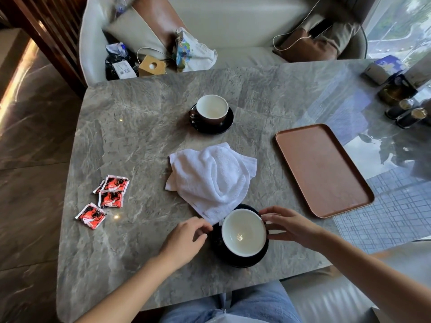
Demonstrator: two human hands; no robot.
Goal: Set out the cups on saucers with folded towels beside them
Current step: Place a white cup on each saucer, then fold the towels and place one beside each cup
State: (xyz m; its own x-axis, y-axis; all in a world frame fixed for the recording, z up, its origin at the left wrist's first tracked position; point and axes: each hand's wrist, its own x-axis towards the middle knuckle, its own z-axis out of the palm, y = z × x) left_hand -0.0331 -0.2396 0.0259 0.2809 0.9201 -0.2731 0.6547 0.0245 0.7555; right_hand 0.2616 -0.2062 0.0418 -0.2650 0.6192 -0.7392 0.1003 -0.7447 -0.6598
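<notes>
The left hand (186, 238) curled at the left edge of the near saucer (242, 261), grip unclear. The right hand (286, 226) touched the near cup (243, 231) with straight fingers. It and the far cup (212, 109) sat on saucers. The towels (212, 176) lay crumpled between them, folding and placing left to do.

Crumpled towel (212, 176) separates near cup (243, 231) from far cup (212, 109).

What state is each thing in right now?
Far cup: empty, on far saucer.
Near cup: empty, on near saucer.
Towel: unfolded, rumpled, corner over near saucer.
Tray: bare.
Packets: lying flat, scattered.
Left hand: at near saucer's edge, grip unclear.
Right hand: fingers touching near cup.
</notes>
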